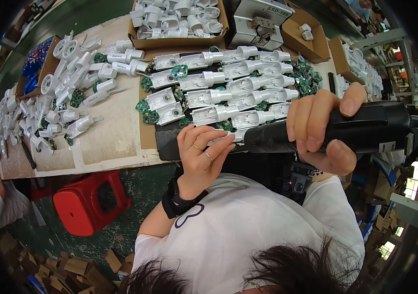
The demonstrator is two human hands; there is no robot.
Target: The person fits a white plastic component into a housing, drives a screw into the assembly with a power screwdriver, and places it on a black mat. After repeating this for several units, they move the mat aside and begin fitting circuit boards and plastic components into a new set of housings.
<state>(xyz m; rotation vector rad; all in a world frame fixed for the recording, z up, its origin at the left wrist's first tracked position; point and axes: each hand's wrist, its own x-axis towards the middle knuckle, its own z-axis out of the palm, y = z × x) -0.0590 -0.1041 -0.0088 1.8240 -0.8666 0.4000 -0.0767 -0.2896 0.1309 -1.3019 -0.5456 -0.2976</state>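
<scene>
Workbench [116, 142], upper frame: right hand [324, 127] grips black driver [370, 128]; left hand [203, 153] fingers white housing [224, 138], likely for screwing; next needs steady alignment.

The thick black driver [365, 128] is held sideways, its narrower nose pointing left at a white housing [239, 135], mostly hidden, near the bench's [120, 120] front edge; whether they touch is unclear.

Housings [209, 115], plain white; circuit boards [309, 82], green; handheld tool [365, 128] at right, black; far carton [179, 43], brown; stool [75, 208] at near left, red; shirt [262, 220], white with a dark blue curved outline.
</scene>
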